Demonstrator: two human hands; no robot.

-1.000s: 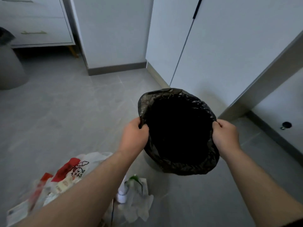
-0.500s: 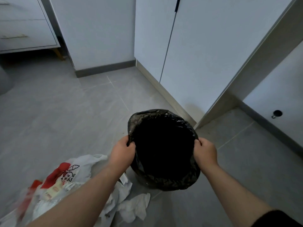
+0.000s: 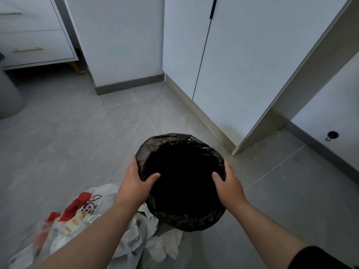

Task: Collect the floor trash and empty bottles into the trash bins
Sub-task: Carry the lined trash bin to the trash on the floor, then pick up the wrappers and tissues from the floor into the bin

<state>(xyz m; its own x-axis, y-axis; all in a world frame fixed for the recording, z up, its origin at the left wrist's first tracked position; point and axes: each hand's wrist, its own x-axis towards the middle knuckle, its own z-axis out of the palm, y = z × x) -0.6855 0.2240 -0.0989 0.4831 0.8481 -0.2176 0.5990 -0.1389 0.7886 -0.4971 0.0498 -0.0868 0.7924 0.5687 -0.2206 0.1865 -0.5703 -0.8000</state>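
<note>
1. Head view, the bin: the bin [image 3: 194, 224], lined with a black bag, sits lower than it did a second ago. It is now right next to the litter on the floor [image 3: 77, 142], not far from the floor's edge along the cupboard doors [image 3: 242, 74]. Whether its base already rests on the floor cannot be told, because the bin's own mouth hides it.

2. Head view, the hands: the left hand [image 3: 136, 183] and the right hand [image 3: 228, 185] grip opposite sides of the rim. Their hold has shifted, and each thumb now hooks over the rim into the dark mouth, with the fingers down the outside.

3. Head view, the litter: a white plastic bag with red print [image 3: 77, 208] and crumpled white paper [image 3: 165, 247] lie on the floor just beside the bin's near left side. Some of it is tucked under the rim's outline. No bottle can be made out from here.

4. What it means: the bin has been brought to the rubbish, so picking up has probably not started. The likely next step is to let go of the rim and put the bag and paper into the open mouth.

5. Elsewhere: a drawer unit [image 3: 33, 45] stands at the floor's far left edge.
</note>
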